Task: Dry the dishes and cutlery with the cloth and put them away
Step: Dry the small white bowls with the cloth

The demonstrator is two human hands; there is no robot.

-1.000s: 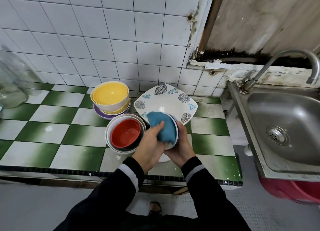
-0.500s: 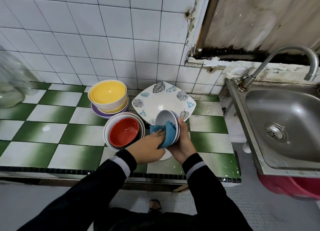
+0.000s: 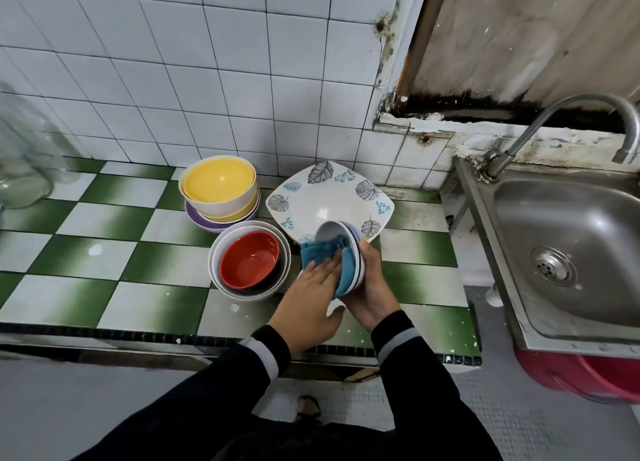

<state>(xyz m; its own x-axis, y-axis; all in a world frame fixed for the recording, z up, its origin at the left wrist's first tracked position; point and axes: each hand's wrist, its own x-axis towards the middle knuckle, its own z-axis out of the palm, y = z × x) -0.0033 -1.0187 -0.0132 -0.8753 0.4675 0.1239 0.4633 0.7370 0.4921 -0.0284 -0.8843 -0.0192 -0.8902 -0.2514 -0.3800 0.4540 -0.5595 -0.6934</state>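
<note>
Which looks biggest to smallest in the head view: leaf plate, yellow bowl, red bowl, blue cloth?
1. leaf plate
2. yellow bowl
3. red bowl and blue cloth look alike; the cloth is bunched in the white bowl, partly under the left hand.

- Glass jar (image 3: 20,169): far left on green-and-white checkered counter (image 3: 86,252), against white wall tiles (image 3: 173,79).
- Steel sink (image 3: 571,246): right of counter; tap (image 3: 554,128) arches over it.
- Red tub (image 3: 581,377): beneath sink.
</note>
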